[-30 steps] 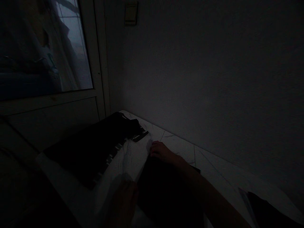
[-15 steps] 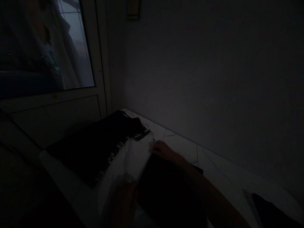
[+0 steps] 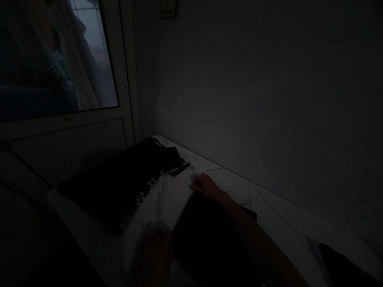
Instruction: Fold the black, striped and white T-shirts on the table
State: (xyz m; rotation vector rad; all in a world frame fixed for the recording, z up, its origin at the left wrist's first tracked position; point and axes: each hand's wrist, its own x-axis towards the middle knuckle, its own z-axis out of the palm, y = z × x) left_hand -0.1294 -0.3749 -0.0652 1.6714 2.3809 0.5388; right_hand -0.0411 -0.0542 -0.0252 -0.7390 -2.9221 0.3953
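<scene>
The light is very dim. A black folded item (image 3: 206, 239), apparently cloth, lies on the pale marbled table (image 3: 230, 181) in front of me. Clear plastic film (image 3: 162, 195), seemingly a bag, spreads from its left edge. My right hand (image 3: 206, 186) pinches the film at the far corner of the black item, forearm crossing over it. Down at the near left corner, my left hand (image 3: 155, 249) has its fingers curled at a bunched part of the film; its grip is dim but looks closed.
A dark pile of cloth (image 3: 119, 179) with light marks along its edge lies at the table's left. Another dark item in film (image 3: 344, 263) is at the right edge. A wall (image 3: 254, 91) and a glazed door (image 3: 125, 115) stand behind.
My right hand has shifted slightly, its fingers bending more at the film. The left hand and the black item stay nearly where they were.
</scene>
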